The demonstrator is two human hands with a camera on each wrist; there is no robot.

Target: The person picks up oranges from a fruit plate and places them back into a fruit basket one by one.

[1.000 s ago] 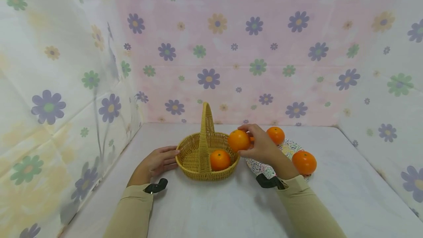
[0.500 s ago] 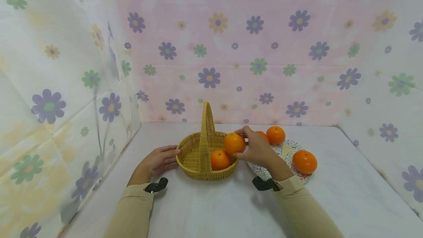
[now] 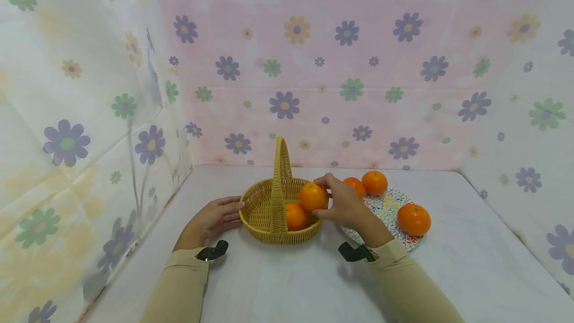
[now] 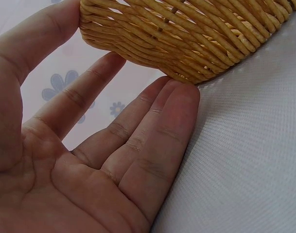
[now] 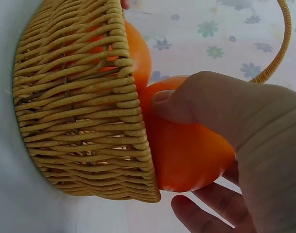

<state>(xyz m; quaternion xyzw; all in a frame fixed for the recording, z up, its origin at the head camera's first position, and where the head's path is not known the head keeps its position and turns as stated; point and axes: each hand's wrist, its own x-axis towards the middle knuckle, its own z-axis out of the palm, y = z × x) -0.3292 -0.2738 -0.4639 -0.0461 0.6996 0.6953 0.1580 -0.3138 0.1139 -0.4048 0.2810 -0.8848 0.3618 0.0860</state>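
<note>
A yellow wicker basket (image 3: 257,235) with a tall arched handle stands on the table. My left hand (image 3: 215,221) touches its left side with fingers extended; the left wrist view shows the fingertips (image 4: 182,104) against the woven wall (image 4: 186,36). Between thumb and fingers, my right hand (image 3: 347,206) holds an orange (image 3: 312,196) at the basket's right rim. The right wrist view has this held orange (image 5: 186,155) against the rim, touching another orange (image 5: 139,53) inside. That second orange (image 3: 295,217) lies in the right half, right of the handle, partly covered by the held one.
Right of the basket is a round plate (image 3: 387,207) with a colourful speckled pattern. Around its back edge sit two oranges, one (image 3: 374,183) behind and one (image 3: 356,187) half hidden by my right hand. Another orange (image 3: 413,220) sits at its right. Flowered cloth (image 3: 287,64) encloses the table.
My right hand has carried its orange left and slightly down, over the basket's right side. The orange inside has shifted slightly left. My left hand stays put.
</note>
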